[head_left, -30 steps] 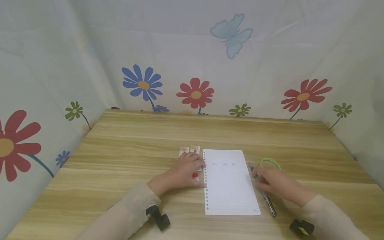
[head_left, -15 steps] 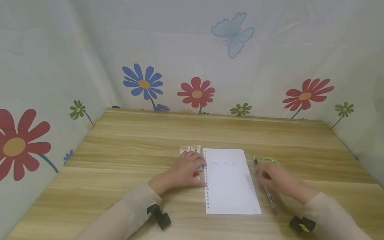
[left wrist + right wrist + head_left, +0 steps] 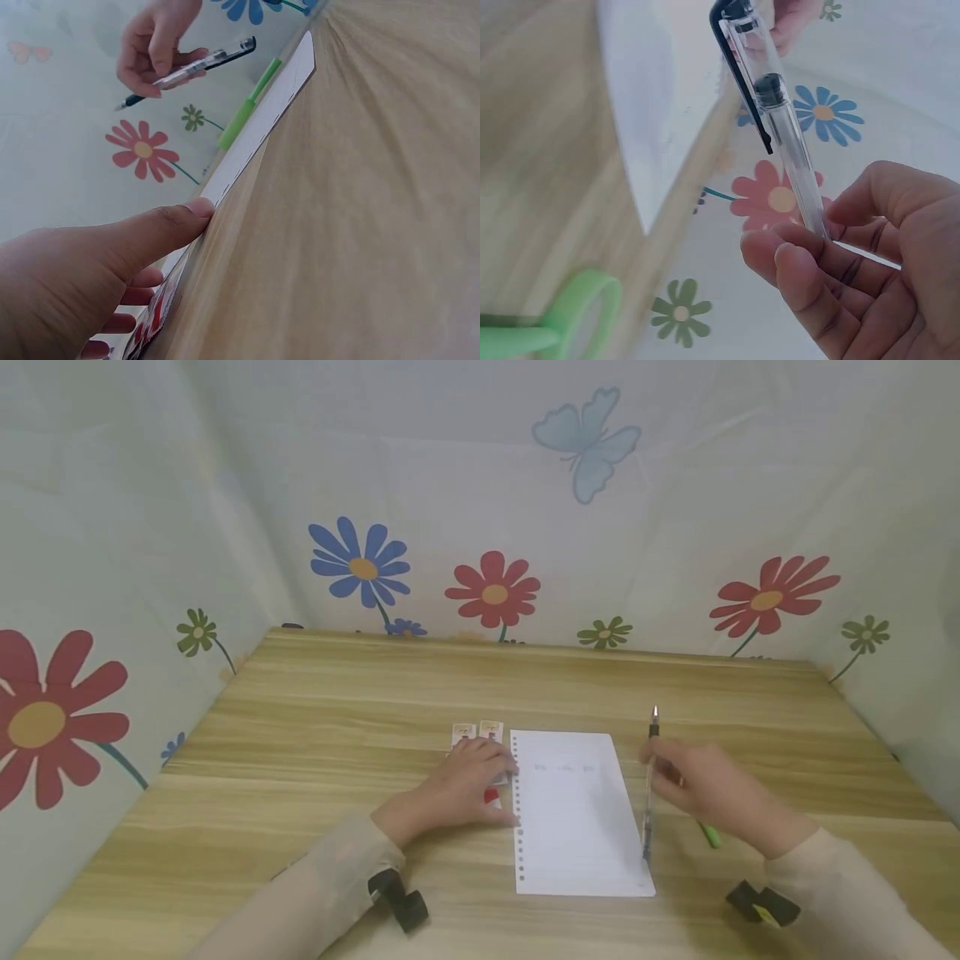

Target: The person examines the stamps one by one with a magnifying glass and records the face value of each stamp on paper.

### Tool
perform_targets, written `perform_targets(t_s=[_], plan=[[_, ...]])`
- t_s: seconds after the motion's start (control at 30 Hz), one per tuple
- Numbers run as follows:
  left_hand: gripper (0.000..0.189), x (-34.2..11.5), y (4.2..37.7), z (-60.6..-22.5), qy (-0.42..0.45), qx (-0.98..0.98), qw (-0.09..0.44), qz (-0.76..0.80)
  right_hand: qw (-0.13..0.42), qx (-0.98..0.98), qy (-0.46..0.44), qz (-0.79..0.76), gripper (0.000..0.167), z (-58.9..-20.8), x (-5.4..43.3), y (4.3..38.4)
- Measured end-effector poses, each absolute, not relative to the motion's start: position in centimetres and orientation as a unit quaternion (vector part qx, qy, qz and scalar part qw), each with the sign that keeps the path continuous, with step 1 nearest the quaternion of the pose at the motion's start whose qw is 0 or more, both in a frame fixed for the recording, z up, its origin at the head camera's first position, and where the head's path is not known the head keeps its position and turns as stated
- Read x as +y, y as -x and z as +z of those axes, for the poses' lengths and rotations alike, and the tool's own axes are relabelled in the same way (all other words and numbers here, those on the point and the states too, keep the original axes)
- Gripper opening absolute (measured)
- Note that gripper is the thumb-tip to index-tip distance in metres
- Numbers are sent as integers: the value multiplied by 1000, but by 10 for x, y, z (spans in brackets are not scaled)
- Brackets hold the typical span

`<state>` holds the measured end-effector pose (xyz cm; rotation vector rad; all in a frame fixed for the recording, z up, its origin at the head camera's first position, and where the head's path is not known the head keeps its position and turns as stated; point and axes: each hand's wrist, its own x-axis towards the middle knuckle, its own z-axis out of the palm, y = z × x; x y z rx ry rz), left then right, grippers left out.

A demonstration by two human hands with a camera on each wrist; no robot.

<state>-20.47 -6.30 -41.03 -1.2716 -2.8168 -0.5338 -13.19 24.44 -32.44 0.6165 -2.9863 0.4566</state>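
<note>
My right hand pinches a clear-barrelled pen between thumb and fingers, raised beside the paper's right edge. The pen's writing tip points away from me, and its black clip end hangs toward the near side. A white loose-leaf sheet, punched with holes along its left side, bears a short line of faint marks near the top. With its fingers spread, my left hand rests at the sheet's left edge, thumb touching the holes. Small printed pieces of paper with red parts lie partly hidden under that hand.
Right of the sheet lies a green item with a loop and a straight part, mostly hidden behind my right hand in the head view. The wooden table runs back to a flower-printed curtain.
The pen has risen from the table in my right hand and swung more upright, its tip farther away from me. My left hand stays at the sheet's edge.
</note>
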Motion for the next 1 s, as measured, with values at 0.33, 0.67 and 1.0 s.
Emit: perform_targets(t_s=[0.33, 0.67, 1.0], plan=[[65, -62, 205, -412, 405, -899, 5, -166, 45, -966, -227, 112, 26, -313, 237, 133], [64, -62, 204, -413, 400, -900, -3, -175, 111, -959, -242, 99, 22, -317, 229, 130], [64, -63, 203, -413, 397, -900, -3, -179, 85, -960, -219, 150, 19, -308, 211, 130]])
